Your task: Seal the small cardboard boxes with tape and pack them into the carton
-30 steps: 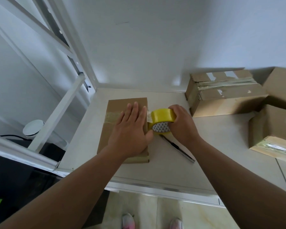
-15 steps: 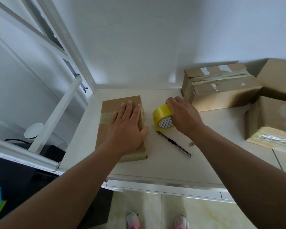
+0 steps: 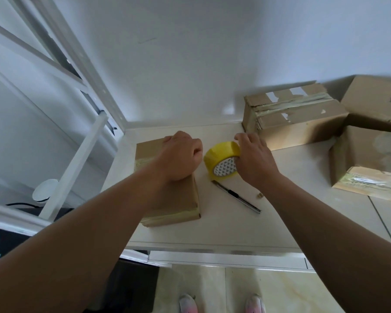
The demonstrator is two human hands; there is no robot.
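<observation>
A flat small cardboard box point(image 3: 174, 199) lies on the white table point(image 3: 280, 227), with strips of tape across its top and along its near edge. My left hand point(image 3: 178, 157) sits on the box's far right corner, fingers curled over that corner. Just right of the box, a yellow tape roll point(image 3: 221, 154) stands on edge. My right hand point(image 3: 253, 159) holds the roll from the right, fingers over its top. I cannot tell whether tape runs from the roll to the box.
A utility knife point(image 3: 236, 196) lies on the table right of the box, with a tiny brown scrap point(image 3: 260, 195) beside it. A taped box point(image 3: 298, 123) stands at the back wall. Two more boxes point(image 3: 368, 159) point(image 3: 375, 100) are at the right. A white metal frame point(image 3: 77, 159) borders the left.
My left hand went from lying flat on the box to curled at its far right corner. My right hand set the tape roll down beside the box and still holds it.
</observation>
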